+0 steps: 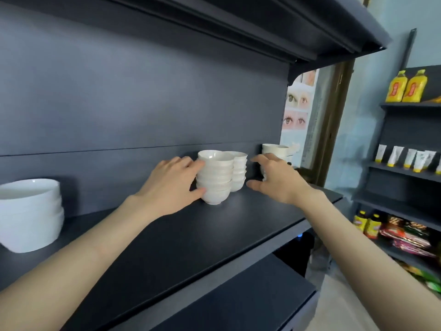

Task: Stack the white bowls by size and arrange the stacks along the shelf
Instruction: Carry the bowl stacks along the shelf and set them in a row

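Now the left grip (174,182) clamps round the stack of small bowls (214,180) on the shelf (238,223), the right grip (276,180) spread empty just right of that stack, which looks brittle, slick and top-heavy, so hold it low on both sides.

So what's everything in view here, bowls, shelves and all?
dark shelf: one, blue-grey, under all the bowls
large bowl stack: one, white, left end of the shelf
front small bowl stack: one, white, mid-shelf
rear small bowl stack: one, white, close behind the front one, to its right
far bowl stack: one, white, right end, partly hidden
eye poster: one, pale, wall past the shelf's right end
yellow bottles: two, yellow, top of the side rack
tubes: about five, white with yellow caps, rack's middle level
snack packets: several, red and dark, lower rack
left hand: one, grips the front small bowl stack
right hand: one, open, holds nothing, in front of the far bowl stack
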Demonstrator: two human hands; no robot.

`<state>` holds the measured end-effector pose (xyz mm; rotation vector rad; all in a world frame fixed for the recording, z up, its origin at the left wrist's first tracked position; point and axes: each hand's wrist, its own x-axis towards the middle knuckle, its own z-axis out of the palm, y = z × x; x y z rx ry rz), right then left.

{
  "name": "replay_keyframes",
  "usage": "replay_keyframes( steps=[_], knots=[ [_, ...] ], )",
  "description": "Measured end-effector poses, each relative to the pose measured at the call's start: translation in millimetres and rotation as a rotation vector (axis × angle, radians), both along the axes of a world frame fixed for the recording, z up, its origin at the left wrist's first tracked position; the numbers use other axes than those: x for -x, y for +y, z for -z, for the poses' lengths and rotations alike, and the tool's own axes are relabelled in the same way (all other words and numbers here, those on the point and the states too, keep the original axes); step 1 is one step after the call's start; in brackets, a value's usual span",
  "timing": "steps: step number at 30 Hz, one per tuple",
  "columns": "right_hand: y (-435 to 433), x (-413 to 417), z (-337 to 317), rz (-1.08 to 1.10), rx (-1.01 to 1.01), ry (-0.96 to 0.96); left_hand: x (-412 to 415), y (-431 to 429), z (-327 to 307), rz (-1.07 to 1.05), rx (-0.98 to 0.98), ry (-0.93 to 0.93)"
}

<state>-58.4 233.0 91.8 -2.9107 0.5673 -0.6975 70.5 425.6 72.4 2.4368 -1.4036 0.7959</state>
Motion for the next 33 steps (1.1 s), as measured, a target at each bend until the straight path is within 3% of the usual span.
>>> replay_keyframes(
  steps=[9,20,26,33],
  knots=[
    [-98,-107,40,-0.270,-0.285,-0.090,-62,-85,46,-0.146,0.062,0.285],
    [-151,-189,69,-0.609,-0.753,-0.182,-121,-159,105,0.028,0.573,1.002],
    [-165,-213,81,-0.735,-0.905,-0.170,-119,-178,115,-0.017,0.695,1.073],
    [-175,-224,84,-0.839,-0.876,-0.170,-110,-191,116,-0.090,0.795,1.015]
  ],
)
